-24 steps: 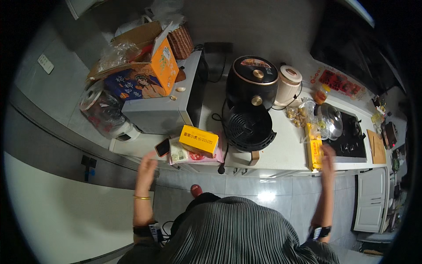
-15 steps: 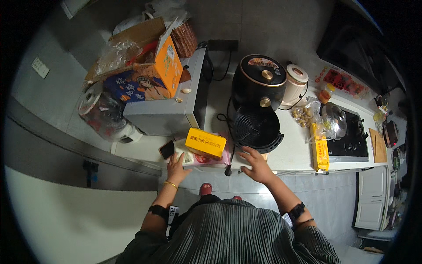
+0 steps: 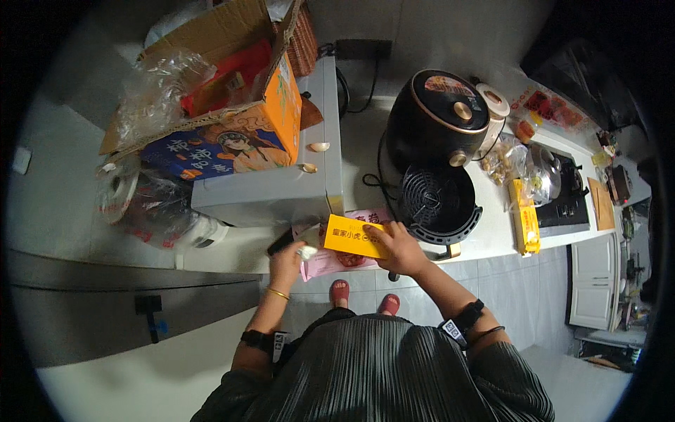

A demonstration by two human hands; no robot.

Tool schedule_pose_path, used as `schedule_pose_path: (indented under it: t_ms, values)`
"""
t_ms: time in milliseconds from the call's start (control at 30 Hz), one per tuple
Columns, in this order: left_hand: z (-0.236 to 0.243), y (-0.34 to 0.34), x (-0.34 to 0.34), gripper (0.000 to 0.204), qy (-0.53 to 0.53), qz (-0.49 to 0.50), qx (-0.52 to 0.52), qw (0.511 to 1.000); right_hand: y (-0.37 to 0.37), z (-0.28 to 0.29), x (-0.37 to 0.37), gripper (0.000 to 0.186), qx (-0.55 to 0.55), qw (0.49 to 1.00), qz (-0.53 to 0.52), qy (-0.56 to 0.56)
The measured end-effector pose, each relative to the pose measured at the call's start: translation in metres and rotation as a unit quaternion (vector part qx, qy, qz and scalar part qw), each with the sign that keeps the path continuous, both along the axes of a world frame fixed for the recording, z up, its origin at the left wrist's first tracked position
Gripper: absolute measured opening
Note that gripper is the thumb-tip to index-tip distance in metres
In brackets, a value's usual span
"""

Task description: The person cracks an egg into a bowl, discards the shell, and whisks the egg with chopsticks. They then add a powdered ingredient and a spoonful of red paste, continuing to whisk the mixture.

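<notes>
My right hand [image 3: 403, 252] is closed on the right end of a flat yellow box [image 3: 348, 236], fingers over its top. Beneath that box lies a pink package [image 3: 314, 267] at the counter's front edge, partly covered. To the left, my left hand [image 3: 284, 265] is closed, slightly blurred, around a small whitish crumpled thing [image 3: 306, 251] whose kind I cannot make out. A dark phone-like slab [image 3: 281, 241] lies just beyond this hand. Right of the box, a pulled-out black air fryer basket [image 3: 450, 207] sits in front of the black air fryer [image 3: 432, 126].
A grey appliance [image 3: 260, 197] carries garlic cloves [image 3: 318, 147] and an open cardboard carton [image 3: 281, 105]. Right along the counter are a bag of small round food [image 3: 498, 162], an upright-lying yellow packet [image 3: 524, 218], a glass lid [image 3: 543, 179] and a black cooktop [image 3: 566, 211].
My right hand has moved left and taken hold of the yellow box, which has shifted and turned slightly. My left hand has closed on the whitish thing. The view has moved closer.
</notes>
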State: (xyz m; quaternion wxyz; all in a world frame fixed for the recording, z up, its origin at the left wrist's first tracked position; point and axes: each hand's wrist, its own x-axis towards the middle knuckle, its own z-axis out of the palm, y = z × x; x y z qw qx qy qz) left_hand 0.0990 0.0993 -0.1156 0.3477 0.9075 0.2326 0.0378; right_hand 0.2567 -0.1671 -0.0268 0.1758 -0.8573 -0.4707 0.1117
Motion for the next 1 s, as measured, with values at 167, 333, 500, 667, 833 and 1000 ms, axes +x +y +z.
schedule_pose_path:
  t_ms: [167,333,500,667,833,1000]
  values:
    - [0.048,0.065,-0.028,0.024,-0.191,0.053,-0.479,0.855,-0.063,0.027,0.015,0.084,0.192,0.973,-0.007,0.128]
    - [0.064,0.054,-0.029,0.029,-0.331,-0.050,-0.785,0.522,-0.192,0.054,-0.008,0.103,0.464,0.790,-0.324,0.235]
    - [0.069,-0.014,0.008,0.039,-0.237,-0.050,-0.832,0.500,-0.310,0.042,-0.060,0.091,0.476,0.719,-0.495,0.106]
    - [0.085,-0.135,0.043,0.082,-0.127,-0.095,-0.855,0.493,-0.393,-0.027,-0.129,0.085,0.447,0.653,-0.594,0.143]
    - [0.089,-0.269,0.065,0.090,-0.090,-0.175,-0.846,0.495,-0.478,-0.062,-0.169,0.083,0.498,0.606,-0.589,0.192]
    - [0.064,-0.395,0.097,0.062,0.082,-0.109,-0.905,0.404,-0.565,-0.066,-0.183,0.083,0.465,0.614,-0.607,0.194]
